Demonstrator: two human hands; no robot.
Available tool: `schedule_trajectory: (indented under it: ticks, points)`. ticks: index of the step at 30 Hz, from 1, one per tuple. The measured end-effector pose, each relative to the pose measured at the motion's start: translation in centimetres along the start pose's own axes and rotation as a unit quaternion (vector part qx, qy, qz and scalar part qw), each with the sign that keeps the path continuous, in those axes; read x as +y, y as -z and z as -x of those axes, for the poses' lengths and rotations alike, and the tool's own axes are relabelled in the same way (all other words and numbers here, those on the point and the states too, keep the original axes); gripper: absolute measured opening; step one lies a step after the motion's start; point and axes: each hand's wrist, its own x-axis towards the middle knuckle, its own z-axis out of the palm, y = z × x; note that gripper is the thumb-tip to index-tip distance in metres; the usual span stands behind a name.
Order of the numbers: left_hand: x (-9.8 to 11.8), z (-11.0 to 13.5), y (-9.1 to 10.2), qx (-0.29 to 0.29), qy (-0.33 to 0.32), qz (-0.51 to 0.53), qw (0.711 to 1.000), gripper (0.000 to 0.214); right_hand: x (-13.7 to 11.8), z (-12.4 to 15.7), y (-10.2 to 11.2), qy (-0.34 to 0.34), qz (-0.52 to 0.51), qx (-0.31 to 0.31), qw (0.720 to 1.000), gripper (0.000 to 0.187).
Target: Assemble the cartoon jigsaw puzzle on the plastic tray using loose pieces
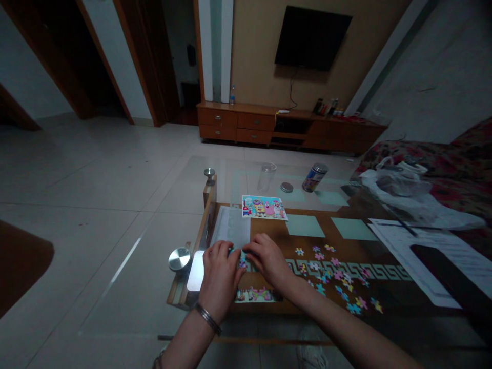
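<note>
My left hand (221, 277), with a metal bangle (208, 319) on its wrist, and my right hand (267, 260) meet over some joined jigsaw pieces (242, 259), their fingertips on them and hiding most of them. Below my hands lies a strip of assembled puzzle (255, 295) showing cartoon figures. Loose colourful jigsaw pieces (330, 279) are scattered to the right of my right hand. Beyond my hands lies a printed picture card (264, 207) of cartoon characters.
All this lies on a glass-topped table (307, 225) with a patterned brown underlay. A clear jar (266, 177), a round lid (286, 187) and a printed can (315, 177) stand at the far side. Papers (423, 256) and a plastic bag (400, 189) lie right.
</note>
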Motion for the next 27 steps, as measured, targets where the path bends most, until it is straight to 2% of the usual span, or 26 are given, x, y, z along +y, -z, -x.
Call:
schedule_trajectory:
  ticks: [10, 15, 18, 24, 27]
  points:
    - [0.2, -0.2, 0.1, -0.013, 0.003, 0.004, 1.000, 0.020, 0.1, 0.1, -0.1, -0.008, -0.020, 0.000, 1.000, 0.008]
    - [0.2, -0.1, 0.3, -0.016, 0.007, 0.010, 1.000, 0.026, 0.0, 0.0, 0.0, -0.011, -0.016, -0.005, 1.000, 0.010]
    - [-0.2, -0.1, 0.2, -0.013, 0.010, 0.020, 1.000, 0.034, 0.0, 0.0, 0.4, -0.014, -0.024, -0.004, 1.000, 0.011]
    - [-1.8, -0.1, 0.3, 0.014, 0.037, 0.018, 0.999, 0.026, 1.0, 0.3, 1.8, -0.035, -0.021, -0.008, 0.999, 0.017]
    - [-2.3, -0.2, 0.7, 0.035, 0.056, 0.025, 0.998, 0.026, 1.9, 0.9, 3.2, -0.056, -0.015, 0.003, 0.998, 0.016]
